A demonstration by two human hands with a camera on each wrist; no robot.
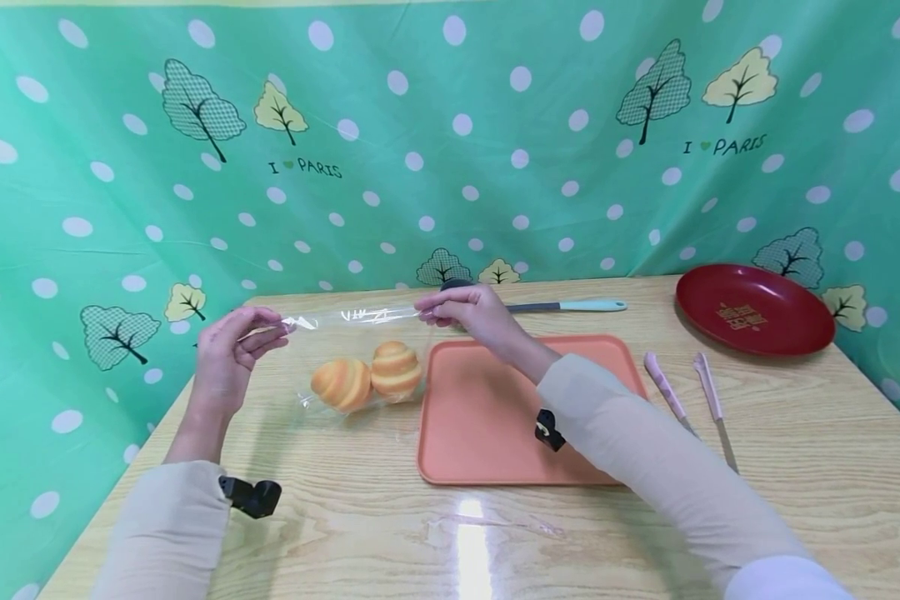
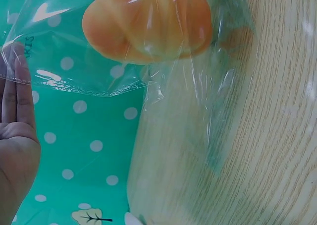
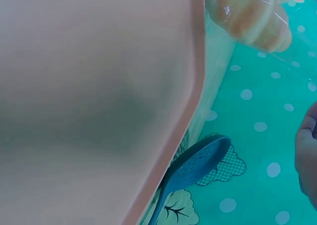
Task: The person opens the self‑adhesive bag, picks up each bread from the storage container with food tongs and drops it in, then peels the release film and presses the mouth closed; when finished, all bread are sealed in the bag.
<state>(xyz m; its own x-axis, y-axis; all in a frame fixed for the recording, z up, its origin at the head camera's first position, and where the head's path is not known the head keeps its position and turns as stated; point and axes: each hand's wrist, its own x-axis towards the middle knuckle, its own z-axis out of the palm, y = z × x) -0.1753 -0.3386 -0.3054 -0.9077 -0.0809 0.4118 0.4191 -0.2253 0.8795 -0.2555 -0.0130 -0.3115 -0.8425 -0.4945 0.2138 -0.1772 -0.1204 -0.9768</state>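
A clear plastic bag (image 1: 360,333) is stretched between both hands, over the left part of the table. Inside lie two bread rolls: a left roll (image 1: 342,384) and a right roll (image 1: 396,369), golden with pale stripes. My left hand (image 1: 228,350) pinches the bag's upper left corner. The upper right corner is between the fingertips and thumb of my right hand (image 1: 472,312). In the left wrist view, a roll (image 2: 148,24) shows through the clear film, with the left hand (image 2: 17,136) at the edge. The right wrist view catches only part of the right hand (image 3: 308,160).
A pink tray (image 1: 487,433) lies right of the bag, under the right forearm. Behind it is a slotted skimmer (image 3: 198,160) with a light blue handle (image 1: 592,306). Two utensils with lilac handles (image 1: 663,385) and a dark red plate (image 1: 753,312) are at the right. A polka-dot curtain (image 1: 450,150) hangs behind.
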